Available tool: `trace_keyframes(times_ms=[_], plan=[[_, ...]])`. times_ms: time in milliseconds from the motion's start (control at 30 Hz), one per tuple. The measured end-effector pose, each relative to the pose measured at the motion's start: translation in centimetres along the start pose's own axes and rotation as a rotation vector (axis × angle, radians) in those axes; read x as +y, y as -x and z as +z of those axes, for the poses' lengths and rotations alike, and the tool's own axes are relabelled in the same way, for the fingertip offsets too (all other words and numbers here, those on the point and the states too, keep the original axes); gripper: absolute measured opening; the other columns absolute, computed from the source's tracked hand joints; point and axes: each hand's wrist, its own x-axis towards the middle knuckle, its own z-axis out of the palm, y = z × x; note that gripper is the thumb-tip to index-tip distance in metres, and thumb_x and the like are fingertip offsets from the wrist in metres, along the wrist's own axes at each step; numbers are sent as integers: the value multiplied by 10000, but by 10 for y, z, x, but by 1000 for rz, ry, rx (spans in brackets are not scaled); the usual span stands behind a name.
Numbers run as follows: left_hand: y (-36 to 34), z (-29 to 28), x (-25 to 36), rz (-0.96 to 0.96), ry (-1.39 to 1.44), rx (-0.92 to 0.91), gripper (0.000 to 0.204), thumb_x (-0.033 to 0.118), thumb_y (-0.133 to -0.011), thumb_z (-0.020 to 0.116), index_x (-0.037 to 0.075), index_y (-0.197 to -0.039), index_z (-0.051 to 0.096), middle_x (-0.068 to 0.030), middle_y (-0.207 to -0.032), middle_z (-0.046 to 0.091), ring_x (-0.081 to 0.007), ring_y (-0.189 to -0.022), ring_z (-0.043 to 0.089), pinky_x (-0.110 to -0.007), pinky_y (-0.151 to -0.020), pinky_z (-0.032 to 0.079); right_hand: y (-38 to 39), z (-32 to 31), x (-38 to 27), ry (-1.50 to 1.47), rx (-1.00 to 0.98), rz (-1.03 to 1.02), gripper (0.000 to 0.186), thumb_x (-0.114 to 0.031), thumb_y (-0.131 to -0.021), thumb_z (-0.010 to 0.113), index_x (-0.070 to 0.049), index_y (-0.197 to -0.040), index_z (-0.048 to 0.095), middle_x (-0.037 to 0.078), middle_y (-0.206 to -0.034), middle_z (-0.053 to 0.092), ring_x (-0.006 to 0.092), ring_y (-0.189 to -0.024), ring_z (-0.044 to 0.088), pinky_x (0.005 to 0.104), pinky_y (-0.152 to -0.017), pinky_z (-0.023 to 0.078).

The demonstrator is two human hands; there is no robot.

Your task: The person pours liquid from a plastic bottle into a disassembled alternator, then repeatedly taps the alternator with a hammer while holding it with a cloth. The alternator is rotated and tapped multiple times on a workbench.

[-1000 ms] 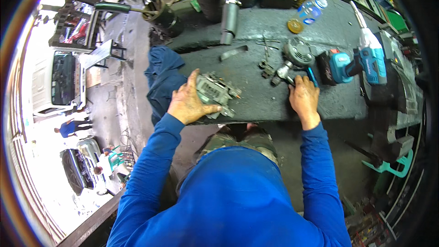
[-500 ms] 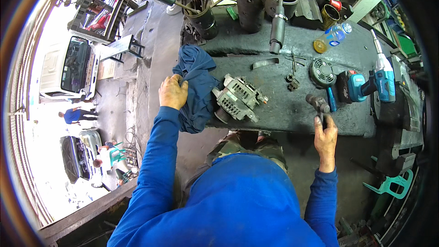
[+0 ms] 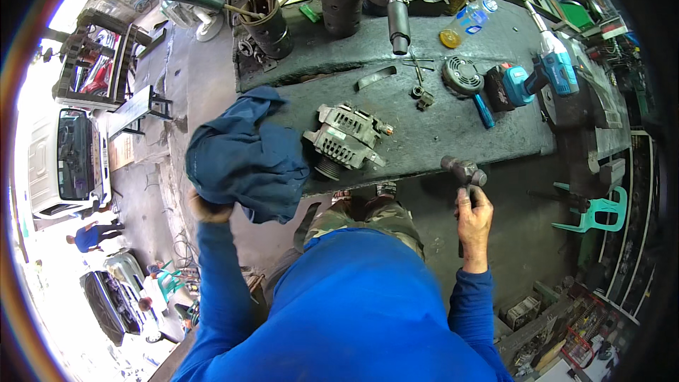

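My left hand grips the near left edge of a dark blue cloth. Its fingers are partly hidden under the cloth and blurred. The cloth hangs bunched over the table's left front corner. In my right hand is a hammer, held by the handle in front of the table edge with its head up. An alternator with a pulley lies on the table just right of the cloth.
On the dark workbench lie a round vented cover, a blue-handled tool, a cordless impact wrench, small metal parts and a bottle. Metal canisters stand behind. A green plastic chair is at right.
My left hand has drawn the cloth left and toward me, off the bench edge. My right hand has brought the hammer nearer my body, away from the tabletop. The view has shifted.
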Motion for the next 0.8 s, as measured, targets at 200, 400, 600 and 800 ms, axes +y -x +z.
trace_keyframes(times_ms=[200, 400, 600, 800], plan=[[-68, 10, -44, 204, -1737, -409, 537, 364, -1009, 729, 158, -1495, 634, -96, -1496, 663, -338, -1411, 583, -503, -1233, 418, 25, 11, 5, -14, 34, 73, 293, -254, -1079, 686, -17, -910, 659, 4, -708, 605, 98, -619, 538, 308, -562, 430], [-122, 19, 1, 536, -2334, -554, 483, 309, -971, 730, 128, -1416, 682, -130, -1477, 656, -374, -1432, 558, -522, -1248, 386, 37, 12, -5, -113, 7, 30, 270, -252, -1084, 679, -11, -964, 678, 9, -741, 623, 95, -626, 558, 293, -570, 459], [-158, 56, -82, 33, -2228, -952, 323, 269, -1032, 577, 34, -1204, 718, -226, -1296, 723, -393, -1240, 667, -463, -1071, 522, 8, 17, -7, -277, -264, 55, 304, -302, -1131, 617, -15, -1182, 700, 8, -783, 616, 100, -641, 564, 293, -578, 462], [-178, 68, -98, -246, -2265, -906, 295, 276, -1006, 577, 29, -967, 733, -258, -1042, 750, -470, -1048, 698, -531, -897, 575, -25, 42, -11, -401, -406, -26, 302, -240, -1111, 647, 13, -1272, 684, 29, -868, 678, 95, -756, 592, 291, -687, 515]])
